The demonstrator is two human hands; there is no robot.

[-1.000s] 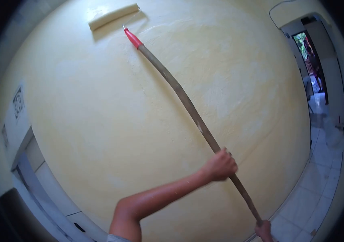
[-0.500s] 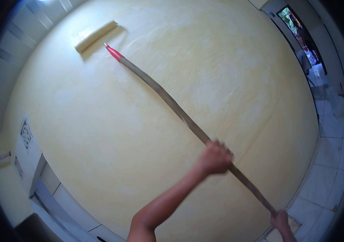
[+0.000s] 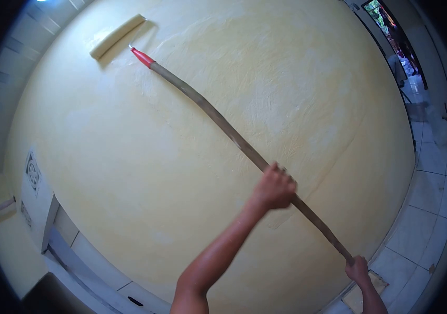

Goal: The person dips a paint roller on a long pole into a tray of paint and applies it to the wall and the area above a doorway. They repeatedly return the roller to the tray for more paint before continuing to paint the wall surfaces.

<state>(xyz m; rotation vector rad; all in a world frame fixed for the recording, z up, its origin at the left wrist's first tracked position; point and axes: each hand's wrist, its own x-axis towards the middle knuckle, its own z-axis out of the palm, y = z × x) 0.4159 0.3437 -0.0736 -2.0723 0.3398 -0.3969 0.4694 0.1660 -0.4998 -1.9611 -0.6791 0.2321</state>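
A paint roller (image 3: 116, 37) with a pale yellow cover rests against the yellow wall (image 3: 145, 157), high at the upper left. Its red handle (image 3: 143, 58) is fixed to a long wooden pole (image 3: 223, 124), which slants down to the lower right. Partway along the pole, my left hand (image 3: 277, 187) is closed around it. My right hand (image 3: 357, 269) grips the pole's lower end, with the fingers wrapped round it. Both arms reach in from the bottom of the view.
A shallow yellowish tray or board (image 3: 351, 300) lies on the white tiled floor (image 3: 417, 230) below my right hand. At left are a patterned vent block (image 3: 33, 172) and a pale ledge (image 3: 92, 264). A bright opening (image 3: 388, 34) shows at the far upper right.
The roller has shifted slightly up and to the left in view. Both hands have risen a little with the pole, and their grip stays the same.
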